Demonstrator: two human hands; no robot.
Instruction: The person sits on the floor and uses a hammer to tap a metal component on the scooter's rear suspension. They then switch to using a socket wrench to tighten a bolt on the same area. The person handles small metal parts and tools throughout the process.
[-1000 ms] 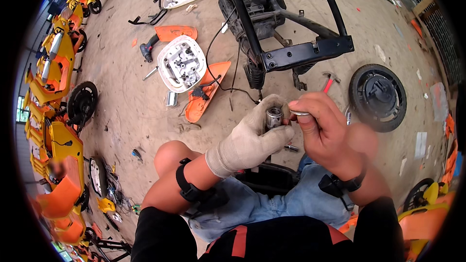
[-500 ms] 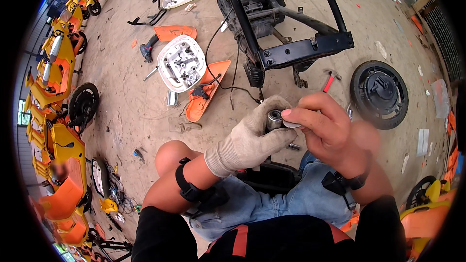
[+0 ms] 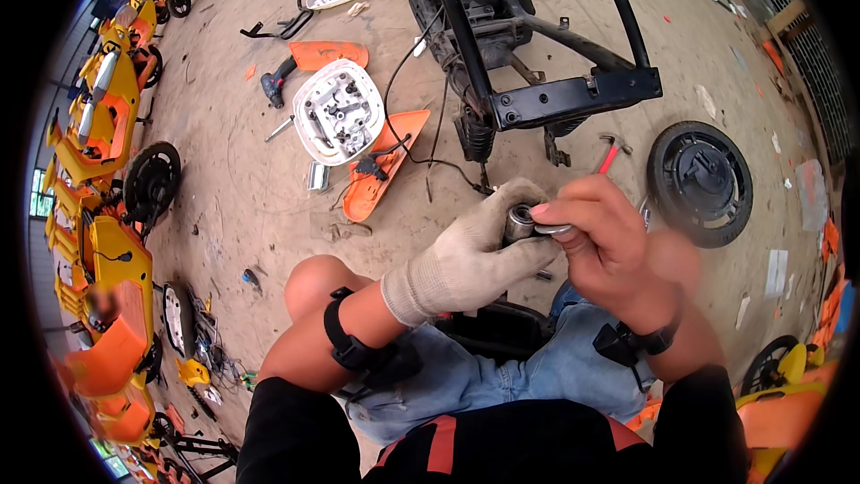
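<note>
Pinching a round metal disc [image 3: 553,229] in its grip, the right hand [image 3: 605,246] is just right of the short metal cylinder [image 3: 519,225] clasped in the gloved left hand [image 3: 479,255]; both pieces are unjoined, and a wheel [image 3: 701,184], already off, lies farther right of the cylinder

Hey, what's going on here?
A person is handling small metal parts. The gloved left hand grips a short metal cylinder, while the bare right hand pinches a flat metal piece right beside it; whether the two parts touch is hard to tell. Ahead stands a black vehicle frame, with a hammer and a wheel on the floor to the right.
</note>
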